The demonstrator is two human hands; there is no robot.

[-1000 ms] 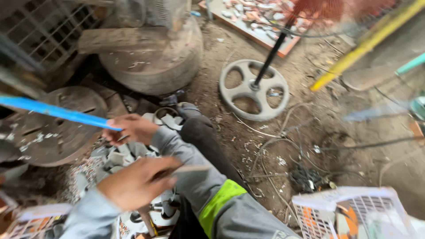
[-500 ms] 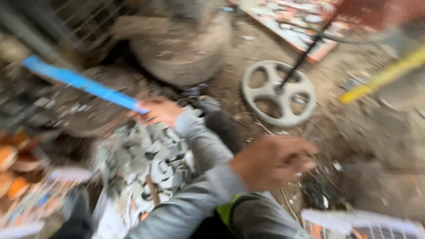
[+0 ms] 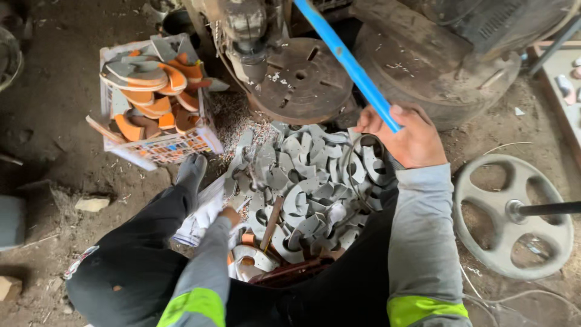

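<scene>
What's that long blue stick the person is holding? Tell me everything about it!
The blue stick is a long, straight, smooth bar or tube, bright blue, perhaps plastic-coated. It slants from the top middle of the picture down to the right hand, which grips its lower end with fingers curled round it. Its upper end runs out of view. It passes above a round rusty metal disc with slots. Whether it joins the machine cannot be told.

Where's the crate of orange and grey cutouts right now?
In the head view, the white crate of orange and grey cutouts sits upper left on the dirt floor, left of the round metal disc, above the grey cutout pile.
</scene>
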